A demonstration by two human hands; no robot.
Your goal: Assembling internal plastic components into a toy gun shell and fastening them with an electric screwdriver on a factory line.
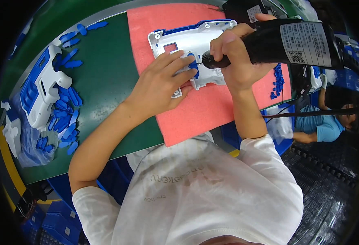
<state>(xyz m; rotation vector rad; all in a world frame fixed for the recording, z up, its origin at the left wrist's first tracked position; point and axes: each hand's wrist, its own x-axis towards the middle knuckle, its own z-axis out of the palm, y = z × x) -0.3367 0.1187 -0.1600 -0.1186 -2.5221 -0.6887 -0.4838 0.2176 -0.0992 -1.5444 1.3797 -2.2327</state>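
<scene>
A white plastic housing point(207, 43) with a blue edge strip lies on the pink foam mat point(204, 108). My left hand point(163, 81) rests over its left part, fingers stretched out toward a small blue part point(194, 67) set in the housing. Wrapped round a black electric screwdriver point(265, 43) is my right hand point(240, 57). The tool lies nearly level, its tip pointing left at the blue part. Whether the tip touches a screw there is too small to tell. My left fingers hide some of the housing's lower left.
At the left of the green table point(106, 81) stands another white and blue housing point(44, 87), beside several loose blue parts point(65, 112) and a plastic bag point(34, 149). Small blue pieces point(277, 81) lie on the mat's right. A person in a blue shirt point(320, 122) is at right.
</scene>
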